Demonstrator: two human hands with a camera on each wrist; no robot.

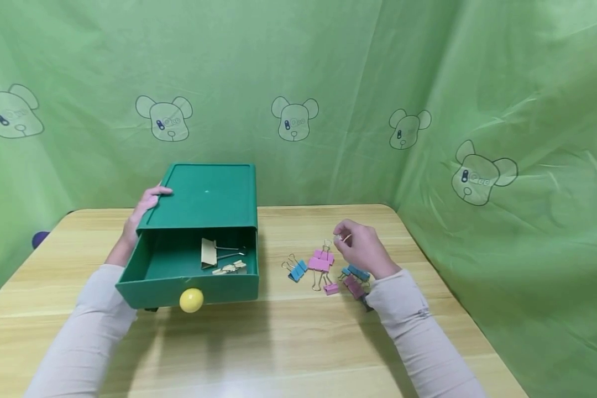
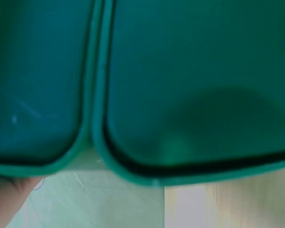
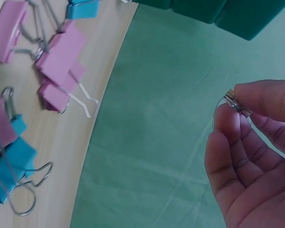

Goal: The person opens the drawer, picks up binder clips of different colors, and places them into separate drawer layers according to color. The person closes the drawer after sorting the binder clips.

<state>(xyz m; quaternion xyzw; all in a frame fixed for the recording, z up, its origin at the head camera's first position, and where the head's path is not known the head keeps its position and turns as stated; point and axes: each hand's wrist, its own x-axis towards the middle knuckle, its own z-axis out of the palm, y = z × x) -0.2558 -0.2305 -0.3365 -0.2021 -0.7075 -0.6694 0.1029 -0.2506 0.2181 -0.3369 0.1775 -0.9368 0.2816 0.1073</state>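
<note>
My left hand [image 1: 144,209] lies along the left side of a green drawer box [image 1: 209,193], its fingers reaching over the top edge. The drawer [image 1: 149,296] is pulled out toward me and has a yellow knob [image 1: 191,300]. Inside it are a large cream binder clip [image 1: 208,253] and several small cream clips [image 1: 229,268]. Between thumb and fingertips, my right hand [image 1: 364,250] pinches a small binder clip [image 3: 236,103] with wire handles, above the table. Pink binder clips [image 1: 319,263] and blue binder clips [image 1: 297,270] lie close to that hand.
A wooden table [image 1: 298,342] carries the box on the left and the loose clips on the right. More blue and pink clips [image 1: 354,286] lie under the right forearm. Green curtains [image 1: 328,66] with bear-head prints hang behind and at the sides.
</note>
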